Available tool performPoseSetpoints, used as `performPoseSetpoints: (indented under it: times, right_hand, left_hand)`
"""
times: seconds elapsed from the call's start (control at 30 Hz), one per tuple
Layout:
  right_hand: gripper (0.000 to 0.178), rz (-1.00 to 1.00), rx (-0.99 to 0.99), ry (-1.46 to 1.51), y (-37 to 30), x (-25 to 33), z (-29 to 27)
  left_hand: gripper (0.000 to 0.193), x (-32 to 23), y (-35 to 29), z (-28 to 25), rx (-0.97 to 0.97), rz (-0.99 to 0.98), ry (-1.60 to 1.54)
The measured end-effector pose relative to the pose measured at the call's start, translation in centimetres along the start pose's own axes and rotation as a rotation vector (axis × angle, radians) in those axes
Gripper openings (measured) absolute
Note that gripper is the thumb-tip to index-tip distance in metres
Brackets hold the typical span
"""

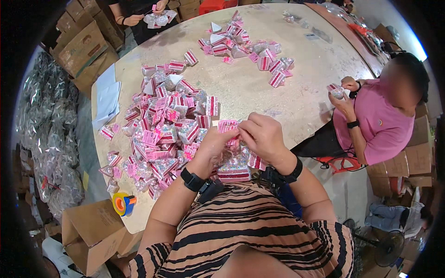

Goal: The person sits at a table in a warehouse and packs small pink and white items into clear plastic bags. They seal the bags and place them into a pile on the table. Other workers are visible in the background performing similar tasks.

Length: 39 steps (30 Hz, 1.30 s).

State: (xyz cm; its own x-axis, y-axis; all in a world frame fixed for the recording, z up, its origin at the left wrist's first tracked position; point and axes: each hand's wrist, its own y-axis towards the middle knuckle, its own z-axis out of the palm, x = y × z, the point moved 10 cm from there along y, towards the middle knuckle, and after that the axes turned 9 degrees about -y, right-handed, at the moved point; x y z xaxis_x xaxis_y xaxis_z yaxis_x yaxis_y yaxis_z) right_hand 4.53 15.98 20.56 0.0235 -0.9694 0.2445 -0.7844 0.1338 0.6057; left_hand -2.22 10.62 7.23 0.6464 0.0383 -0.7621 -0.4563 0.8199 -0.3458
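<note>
My left hand (214, 147) and my right hand (263, 135) meet at the table's near edge, both closed on a small pink-and-clear packet (228, 126) held between the fingertips. Each wrist wears a black band. Just below my hands lie a few more packets (234, 172) with pink striped ends. To the left spreads a large heap of the same packets (162, 129) on the pale table (287, 92).
A second pile of packets (245, 46) lies farther back. A person in a pink shirt (382, 120) at the right holds a packet, and another person's hands (139, 16) work at the far end. A tape dispenser (123, 204), cardboard boxes (85, 231) and white sheets (107, 99) sit at left.
</note>
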Motion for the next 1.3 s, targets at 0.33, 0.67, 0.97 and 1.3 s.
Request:
performPoseSetpoints:
  times: [0.33,0.67,0.97,1.3]
  right_hand:
    - [0.017,-0.14,-0.001,-0.103,-0.3,1.2,0.1]
    - [0.01,-0.176,0.05,-0.128,-0.5,1.5,1.3]
    - [0.01,-0.078,0.074,-0.028,-1.2,0.3,1.9]
    - [0.018,0.365,0.151,0.488,-1.8,-3.2,2.4]
  left_hand:
    - [0.01,0.4,0.2,-0.3,-0.031,-0.026,0.012]
    - [0.01,0.2,-0.3,-0.3,-0.07,-0.026,0.063]
    - [0.022,-1.7,-0.1,1.2,0.019,0.218,0.581]
    - [0.033,-2.6,-0.8,2.7,0.074,0.428,0.689]
